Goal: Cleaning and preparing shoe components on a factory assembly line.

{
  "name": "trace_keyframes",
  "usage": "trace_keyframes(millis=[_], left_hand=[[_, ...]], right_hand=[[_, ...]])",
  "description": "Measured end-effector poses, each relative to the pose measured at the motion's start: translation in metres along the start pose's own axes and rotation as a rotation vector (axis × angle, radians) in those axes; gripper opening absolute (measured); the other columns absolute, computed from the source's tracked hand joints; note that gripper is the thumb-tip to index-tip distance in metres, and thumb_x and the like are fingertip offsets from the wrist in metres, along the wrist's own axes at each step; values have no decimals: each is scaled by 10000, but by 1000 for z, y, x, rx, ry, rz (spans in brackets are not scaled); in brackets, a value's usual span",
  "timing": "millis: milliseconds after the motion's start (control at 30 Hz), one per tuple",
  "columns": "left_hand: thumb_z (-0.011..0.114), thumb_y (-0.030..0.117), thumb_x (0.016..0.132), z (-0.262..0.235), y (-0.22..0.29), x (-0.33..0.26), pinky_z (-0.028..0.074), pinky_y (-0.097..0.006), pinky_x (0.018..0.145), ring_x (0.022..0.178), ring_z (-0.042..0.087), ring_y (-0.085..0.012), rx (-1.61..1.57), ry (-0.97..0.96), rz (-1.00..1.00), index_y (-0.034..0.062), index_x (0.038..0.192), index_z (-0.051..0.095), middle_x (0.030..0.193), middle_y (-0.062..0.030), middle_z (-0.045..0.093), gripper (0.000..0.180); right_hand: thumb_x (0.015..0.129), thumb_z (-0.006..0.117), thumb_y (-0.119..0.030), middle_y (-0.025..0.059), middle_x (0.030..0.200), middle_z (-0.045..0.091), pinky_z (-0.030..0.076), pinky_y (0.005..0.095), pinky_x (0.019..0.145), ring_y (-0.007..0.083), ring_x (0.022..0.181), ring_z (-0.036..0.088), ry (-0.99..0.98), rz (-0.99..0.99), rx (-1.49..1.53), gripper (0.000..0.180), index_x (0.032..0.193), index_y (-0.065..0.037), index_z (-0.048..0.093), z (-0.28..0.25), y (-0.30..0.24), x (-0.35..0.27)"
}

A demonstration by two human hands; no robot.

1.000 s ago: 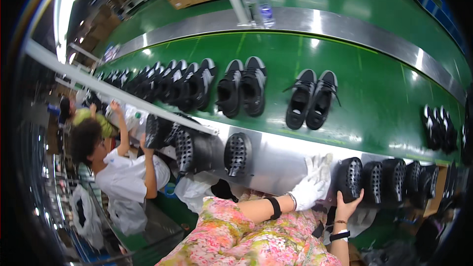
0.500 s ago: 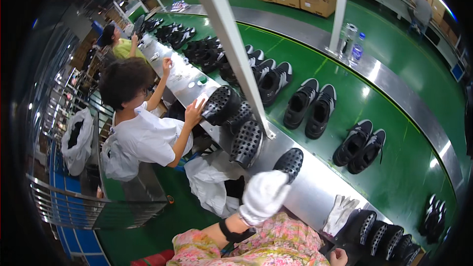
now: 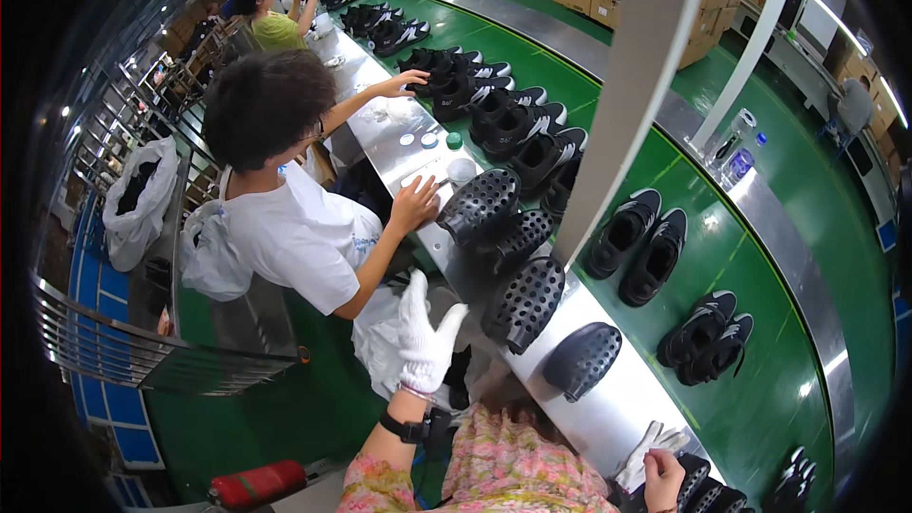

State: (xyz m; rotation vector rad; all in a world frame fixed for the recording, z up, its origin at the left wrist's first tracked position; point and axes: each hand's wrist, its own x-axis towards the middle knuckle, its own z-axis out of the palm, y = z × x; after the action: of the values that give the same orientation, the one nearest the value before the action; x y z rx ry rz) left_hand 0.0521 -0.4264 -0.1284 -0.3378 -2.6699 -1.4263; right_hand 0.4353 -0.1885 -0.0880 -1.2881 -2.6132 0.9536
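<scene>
My left hand (image 3: 427,338), in a white glove with a black wrist strap, is raised with fingers spread and holds nothing. It hovers beside the steel bench (image 3: 608,418), close to a black perforated shoe sole (image 3: 525,302). A second black sole (image 3: 581,359) lies further right on the bench. My bare right hand (image 3: 662,479) sits at the bottom edge next to a loose white glove (image 3: 649,442) and more black soles (image 3: 698,477). Whether it grips one is unclear.
A co-worker in a white shirt (image 3: 294,237) sits just left of me, one hand on the bench (image 3: 415,204). Pairs of black shoes (image 3: 641,242) ride a green conveyor (image 3: 760,389). A white post (image 3: 627,104) slants overhead. A red cylinder (image 3: 256,484) lies low left.
The view has swung left along the line. My gloved left hand has lifted off the bench edge and spread open. My right hand has slid to the bottom right edge.
</scene>
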Motion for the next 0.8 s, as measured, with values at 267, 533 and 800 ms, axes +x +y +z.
trace_keyframes(millis=[267, 533, 800], left_hand=[[896, 406, 531, 39, -39, 107, 218, -441, 1137, 1400, 201, -380, -52, -34, 184, -2, 1480, 48, 1518, -249, 162, 1336], [876, 293, 562, 59, -46, 138, 347, -426, 1056, 1250, 436, -363, -99, -25, 402, 16, 1417, 332, 1341, -220, 448, 1051], [823, 42, 616, 52, -35, 135, 454, -358, 977, 1111, 563, -240, -611, -96, 71, -29, 1350, 372, 1249, -179, 513, 865]], right_hand=[[883, 639, -201, 197, 753, 653, 485, 364, 590, 290, 646, 644, -53, -19, -102, 181, 1001, -75, 693, 4, -28, 28], [874, 639, -142, 192, 829, 667, 505, 373, 667, 323, 759, 657, -38, -6, -98, 140, 966, -46, 682, 6, -40, 30], [781, 675, -27, 126, 810, 681, 501, 303, 682, 212, 725, 660, -3, -61, -23, 208, 979, 25, 645, 16, -6, 33]])
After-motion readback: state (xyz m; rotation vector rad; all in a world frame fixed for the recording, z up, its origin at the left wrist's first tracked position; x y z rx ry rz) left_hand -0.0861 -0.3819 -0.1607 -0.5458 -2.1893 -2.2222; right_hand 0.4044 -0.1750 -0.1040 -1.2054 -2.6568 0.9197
